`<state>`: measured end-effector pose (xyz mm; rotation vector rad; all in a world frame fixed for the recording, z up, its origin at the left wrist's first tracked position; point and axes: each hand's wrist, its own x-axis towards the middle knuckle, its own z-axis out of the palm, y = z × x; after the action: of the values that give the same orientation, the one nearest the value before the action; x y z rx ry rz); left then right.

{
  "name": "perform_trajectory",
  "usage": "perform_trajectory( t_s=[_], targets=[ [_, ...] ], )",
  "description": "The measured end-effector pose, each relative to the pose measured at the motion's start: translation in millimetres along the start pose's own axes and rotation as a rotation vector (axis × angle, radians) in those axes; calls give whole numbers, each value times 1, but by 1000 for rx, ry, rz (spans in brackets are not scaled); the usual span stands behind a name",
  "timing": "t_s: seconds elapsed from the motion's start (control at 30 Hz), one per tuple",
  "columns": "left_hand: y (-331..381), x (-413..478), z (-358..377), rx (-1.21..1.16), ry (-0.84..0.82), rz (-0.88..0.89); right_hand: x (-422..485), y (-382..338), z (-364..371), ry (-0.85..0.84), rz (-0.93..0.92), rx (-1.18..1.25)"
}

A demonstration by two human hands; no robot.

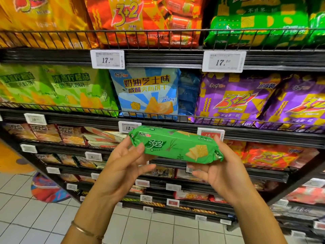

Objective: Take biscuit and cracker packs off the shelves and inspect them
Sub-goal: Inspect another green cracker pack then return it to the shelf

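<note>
A green "3+2" cracker pack (175,144) is held level in front of the shelves, its printed front facing me. My left hand (123,166) grips its left end, thumb on the front face and fingers curled below. My right hand (221,171) holds the right end, fingers behind the crimped seal and thumb underneath. The pack is off the shelf, at chest height.
Black wire shelves (158,118) hold large bags: a blue cheese-flavour pack (149,92), purple "3+2" bags (246,101), light green bags (70,87), orange (140,20) and green ones above. Lower shelves carry smaller packs with price tags. White floor tiles (35,217) lie below left.
</note>
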<state>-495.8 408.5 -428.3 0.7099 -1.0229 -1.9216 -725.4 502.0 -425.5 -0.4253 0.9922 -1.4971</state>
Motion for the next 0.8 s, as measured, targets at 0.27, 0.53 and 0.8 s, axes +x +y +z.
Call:
perform_trajectory(
  t_s=[0.27, 0.53, 0.8],
  targets=[
    [11, 6, 4, 23, 57, -4, -3, -8, -4, -197, -30, -70],
    [14, 10, 5, 4, 77, -12, -3, -14, -6, -281, -46, -170],
    [10, 8, 1, -4, 40, -51, 0, -13, -9, -274, -50, -263]
  ],
)
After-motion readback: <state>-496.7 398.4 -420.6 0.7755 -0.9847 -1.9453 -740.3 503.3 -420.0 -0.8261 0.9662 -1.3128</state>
